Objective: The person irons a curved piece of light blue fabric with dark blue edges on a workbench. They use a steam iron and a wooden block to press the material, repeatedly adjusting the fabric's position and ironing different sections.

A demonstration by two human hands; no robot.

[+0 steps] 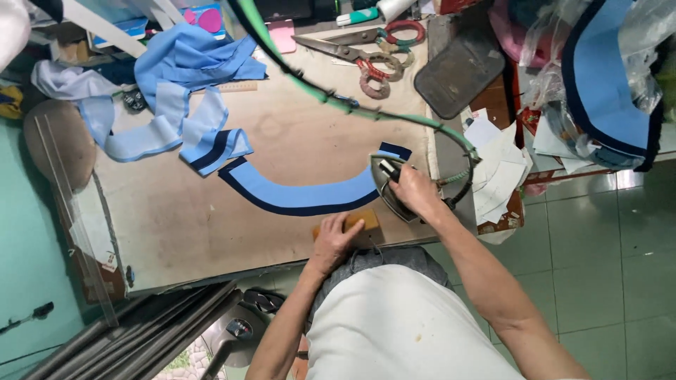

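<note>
A curved light-blue fabric strip with dark navy edging [303, 193] lies on the brown work table [183, 225]. My right hand [414, 190] grips the handle of a metal clothes iron [389, 184] resting on the strip's right end. My left hand [334, 238] rests on a small tan wooden block [360, 220] near the table's front edge, just below the strip.
A pile of light-blue fabric pieces [183, 91] lies at the back left. Scissors with red handles [359, 53] and a dark flat tray [458, 70] sit at the back. The iron's green cord [338, 102] crosses the table. Papers [500, 169] and bagged blue pieces [605, 77] are at right.
</note>
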